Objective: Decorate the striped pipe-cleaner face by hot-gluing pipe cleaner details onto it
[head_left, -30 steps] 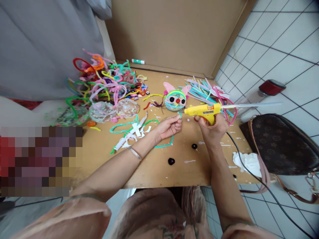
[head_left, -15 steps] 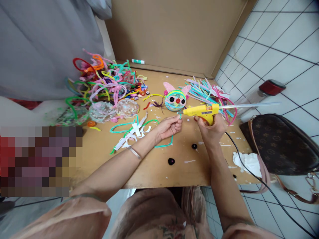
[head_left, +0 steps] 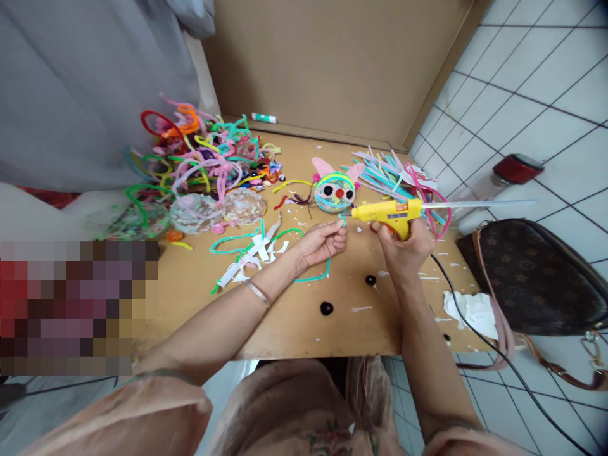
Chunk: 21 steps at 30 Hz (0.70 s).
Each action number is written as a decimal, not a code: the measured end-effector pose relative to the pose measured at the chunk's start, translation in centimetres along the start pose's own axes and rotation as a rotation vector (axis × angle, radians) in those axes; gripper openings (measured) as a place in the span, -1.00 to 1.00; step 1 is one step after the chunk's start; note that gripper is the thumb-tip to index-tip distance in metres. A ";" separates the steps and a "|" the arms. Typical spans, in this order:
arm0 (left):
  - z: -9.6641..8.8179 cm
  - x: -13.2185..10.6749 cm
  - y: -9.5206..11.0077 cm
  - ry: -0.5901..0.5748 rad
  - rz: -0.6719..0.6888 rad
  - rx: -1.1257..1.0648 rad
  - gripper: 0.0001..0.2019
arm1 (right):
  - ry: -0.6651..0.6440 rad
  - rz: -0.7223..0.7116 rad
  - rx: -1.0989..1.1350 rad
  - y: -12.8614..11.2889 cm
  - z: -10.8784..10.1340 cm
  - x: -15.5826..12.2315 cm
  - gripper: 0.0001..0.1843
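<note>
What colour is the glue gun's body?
Yellow; the glue gun shows best in the head view.

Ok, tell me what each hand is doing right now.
Left hand: closed, pinching a turquoise pipe cleaner.
Right hand: closed, holding the glue gun.

We count one yellow glue gun (head_left: 375, 209) over the desk (head_left: 280, 326), and one ball (head_left: 327, 202) with two pink ears (head_left: 322, 167), two black eyes (head_left: 328, 190) and one red nose (head_left: 339, 193). We find one capped tube (head_left: 264, 118) at the far edge, two black discs (head_left: 326, 308) toward the near edge, one crumpled tissue (head_left: 470, 311) by the near right corner, and one bag (head_left: 546, 275) along the right edge.
</note>
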<state>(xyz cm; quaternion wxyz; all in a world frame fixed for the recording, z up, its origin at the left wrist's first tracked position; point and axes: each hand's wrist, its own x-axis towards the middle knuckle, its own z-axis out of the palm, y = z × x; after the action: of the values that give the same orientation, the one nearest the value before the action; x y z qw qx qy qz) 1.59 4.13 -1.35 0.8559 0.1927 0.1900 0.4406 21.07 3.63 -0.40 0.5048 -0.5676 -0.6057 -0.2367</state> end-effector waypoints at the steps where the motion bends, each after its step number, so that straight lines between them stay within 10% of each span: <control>1: 0.0 0.0 0.0 -0.001 -0.002 -0.003 -0.81 | -0.004 -0.002 0.004 -0.1 0.0 0.0 -0.79; 21: 0.2 -0.1 0.0 0.017 0.003 -0.008 -0.82 | -0.087 0.120 0.088 -0.9 -0.6 0.4 -0.74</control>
<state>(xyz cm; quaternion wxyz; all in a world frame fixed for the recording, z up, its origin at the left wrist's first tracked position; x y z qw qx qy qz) 1.66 4.02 -1.16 0.8545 0.1856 0.1954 0.4442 20.44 3.07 0.40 0.5157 -0.5898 -0.6020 -0.1543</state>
